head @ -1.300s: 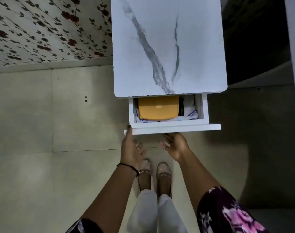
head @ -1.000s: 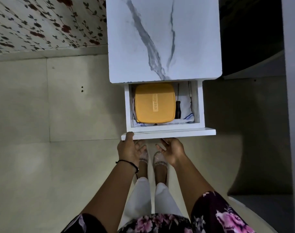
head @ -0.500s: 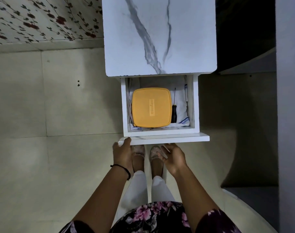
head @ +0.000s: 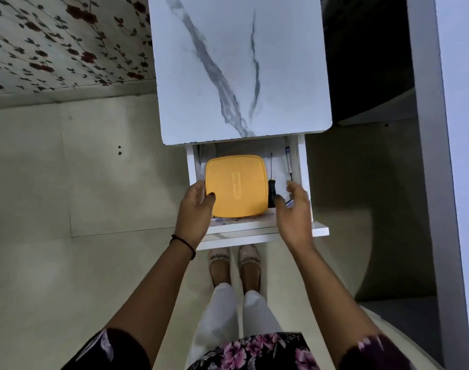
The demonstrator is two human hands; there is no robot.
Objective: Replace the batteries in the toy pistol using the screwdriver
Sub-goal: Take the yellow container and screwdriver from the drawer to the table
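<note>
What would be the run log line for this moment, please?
drawer: open | left hand: open, at yellow box left edge | right hand: open, beside screwdriver | held: nothing

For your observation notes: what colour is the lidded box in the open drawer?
Yellow-orange. The box lies beside a black-handled screwdriver; the head view shows it.

reaching forward and down with both arms, forearms bare and nearly parallel. holding the left hand (head: 194, 209) palm inward, fingers (head: 198, 186) loosely curved, thumb spread apart. keeping the right hand (head: 294, 214) opposite, palm facing the left one, fingers (head: 295, 187) relaxed, slightly bent, gripping nothing.
</note>
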